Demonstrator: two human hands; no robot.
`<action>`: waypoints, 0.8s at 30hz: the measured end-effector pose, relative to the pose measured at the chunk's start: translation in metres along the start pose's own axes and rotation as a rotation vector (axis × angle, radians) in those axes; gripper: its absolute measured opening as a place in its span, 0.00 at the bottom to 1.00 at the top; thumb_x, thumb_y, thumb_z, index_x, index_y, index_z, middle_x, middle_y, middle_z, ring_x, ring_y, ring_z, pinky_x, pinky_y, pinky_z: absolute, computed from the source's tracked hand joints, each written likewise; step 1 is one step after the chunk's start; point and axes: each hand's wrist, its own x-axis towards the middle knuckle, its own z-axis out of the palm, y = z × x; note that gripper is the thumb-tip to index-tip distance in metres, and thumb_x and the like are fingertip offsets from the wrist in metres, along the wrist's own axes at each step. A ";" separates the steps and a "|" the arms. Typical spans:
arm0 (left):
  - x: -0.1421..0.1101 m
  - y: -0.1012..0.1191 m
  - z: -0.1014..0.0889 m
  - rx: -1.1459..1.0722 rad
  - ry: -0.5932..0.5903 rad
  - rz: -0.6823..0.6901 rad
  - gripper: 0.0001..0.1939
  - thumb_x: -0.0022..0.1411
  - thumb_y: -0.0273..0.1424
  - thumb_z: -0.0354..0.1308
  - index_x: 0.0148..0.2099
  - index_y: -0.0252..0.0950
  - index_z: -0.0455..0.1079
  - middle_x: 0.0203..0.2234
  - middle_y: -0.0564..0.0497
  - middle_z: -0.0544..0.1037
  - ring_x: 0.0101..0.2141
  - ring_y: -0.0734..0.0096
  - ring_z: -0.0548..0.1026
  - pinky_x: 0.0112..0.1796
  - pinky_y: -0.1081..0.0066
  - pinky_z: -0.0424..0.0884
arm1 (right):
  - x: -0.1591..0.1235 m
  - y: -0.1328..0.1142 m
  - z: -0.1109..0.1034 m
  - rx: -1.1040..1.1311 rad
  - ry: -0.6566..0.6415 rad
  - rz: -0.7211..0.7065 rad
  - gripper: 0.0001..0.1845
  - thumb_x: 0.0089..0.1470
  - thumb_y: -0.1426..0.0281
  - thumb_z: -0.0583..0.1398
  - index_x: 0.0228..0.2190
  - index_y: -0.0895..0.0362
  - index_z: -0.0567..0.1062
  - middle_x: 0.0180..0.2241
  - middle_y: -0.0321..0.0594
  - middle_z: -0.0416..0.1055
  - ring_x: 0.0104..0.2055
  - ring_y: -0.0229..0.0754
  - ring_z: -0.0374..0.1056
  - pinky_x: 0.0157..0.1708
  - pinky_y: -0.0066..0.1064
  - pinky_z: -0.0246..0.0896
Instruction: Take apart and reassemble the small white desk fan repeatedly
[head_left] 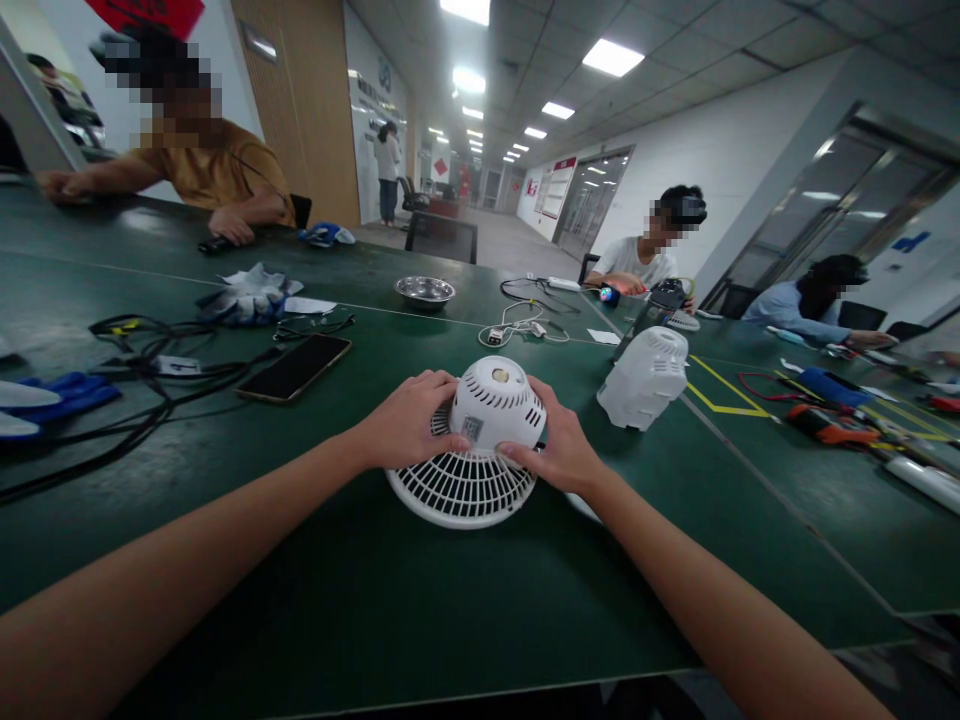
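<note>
A white fan head rests grille-down on the green table, its round motor housing uppermost. Around the left side of the housing curls my left hand, thumb across the front. My right hand grips the opposite side, its thumb also on the front near a small grey label. Below both hands spreads the slatted white grille. Part of a white object shows from under my right wrist; its kind is hidden. To the right stands a separate white plastic housing with slots near its top.
Left of my hands lie a phone, black cables and work gloves. A metal bowl and a white cable sit farther back. An orange-black tool lies at right. Several people sit around the table.
</note>
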 end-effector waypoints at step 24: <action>-0.007 0.021 0.004 -0.133 0.085 0.110 0.53 0.51 0.42 0.66 0.69 0.43 0.37 0.61 0.37 0.63 0.50 0.46 0.73 0.49 0.50 0.71 | -0.004 -0.015 0.000 0.284 -0.193 0.084 0.53 0.44 0.70 0.65 0.64 0.47 0.43 0.26 0.30 0.72 0.21 0.40 0.69 0.20 0.32 0.67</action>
